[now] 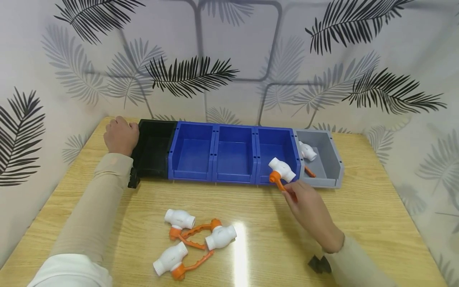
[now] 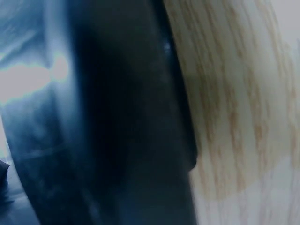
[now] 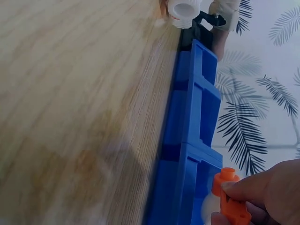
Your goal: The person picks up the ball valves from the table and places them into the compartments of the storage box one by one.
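My right hand [image 1: 310, 207] pinches the orange lever handle of a white plastic ball valve [image 1: 281, 169]. The valve is raised over the front of the rightmost blue bin [image 1: 274, 137], near the grey bin. In the right wrist view, thumb and fingers hold the orange handle [image 3: 234, 206]. My left hand [image 1: 121, 135] is at the outer left rim of the black bin [image 1: 154, 149], knuckles up; its fingertips are hidden. The left wrist view shows the bin's dark wall [image 2: 136, 117] up close. Inside the grey bin [image 1: 331, 183] lies another ball valve [image 1: 307, 151], its orange handle partly hidden.
Three more ball valves with orange handles lie grouped on the wooden table [image 1: 143, 223]: an upper one [image 1: 181, 218], a right one [image 1: 221, 237] and a lower one [image 1: 170, 259]. Two further blue bins [image 1: 193, 175] stand in the row. Behind is a leaf-patterned wall [image 1: 229, 48].
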Demonstrator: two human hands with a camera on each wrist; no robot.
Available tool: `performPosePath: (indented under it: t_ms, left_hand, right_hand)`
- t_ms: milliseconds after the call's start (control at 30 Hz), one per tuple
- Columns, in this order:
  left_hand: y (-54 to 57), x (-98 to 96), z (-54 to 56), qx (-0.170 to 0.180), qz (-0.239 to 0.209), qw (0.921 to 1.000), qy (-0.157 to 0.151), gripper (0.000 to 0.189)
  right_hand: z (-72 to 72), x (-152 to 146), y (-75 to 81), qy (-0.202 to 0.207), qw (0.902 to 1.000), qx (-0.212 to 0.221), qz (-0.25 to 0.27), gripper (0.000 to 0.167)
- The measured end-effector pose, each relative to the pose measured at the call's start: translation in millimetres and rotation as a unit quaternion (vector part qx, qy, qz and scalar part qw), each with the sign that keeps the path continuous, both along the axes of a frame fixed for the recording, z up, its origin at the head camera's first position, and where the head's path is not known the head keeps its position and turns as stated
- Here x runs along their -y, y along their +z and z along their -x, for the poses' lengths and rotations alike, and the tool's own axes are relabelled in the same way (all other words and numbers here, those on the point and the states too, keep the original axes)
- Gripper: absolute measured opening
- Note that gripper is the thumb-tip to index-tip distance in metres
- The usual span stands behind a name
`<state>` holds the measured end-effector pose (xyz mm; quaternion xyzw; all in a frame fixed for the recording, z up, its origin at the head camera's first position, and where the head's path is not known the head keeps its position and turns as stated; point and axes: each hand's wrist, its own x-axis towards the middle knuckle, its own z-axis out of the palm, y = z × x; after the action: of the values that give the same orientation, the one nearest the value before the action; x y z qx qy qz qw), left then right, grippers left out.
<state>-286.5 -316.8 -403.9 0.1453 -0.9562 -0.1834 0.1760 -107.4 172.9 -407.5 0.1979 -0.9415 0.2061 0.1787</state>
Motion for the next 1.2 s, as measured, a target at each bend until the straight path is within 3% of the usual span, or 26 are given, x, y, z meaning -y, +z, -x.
performPosePath:
  t_ms: [600,833,1200]
  left_hand:
    - [-0.7,-0.1,3.2,0.0,0.001,1.0,0.002,0.036]
    - [-3.1,0.6,7.0,0.002,0.004,1.0,0.001,0.037]
    - [0.0,0.0,1.2,0.015,0.002,0.9999,0.002,0.038]
  right_hand:
    - [35.3,11,-0.2,0.008,0.9996,-0.024,-0.012,0.01]
    - [47.4,15,0.4,-0.001,0.9998,-0.011,-0.016,0.011]
    - [66.4,20,-3.8,-0.012,0.9993,0.005,-0.034,0.009]
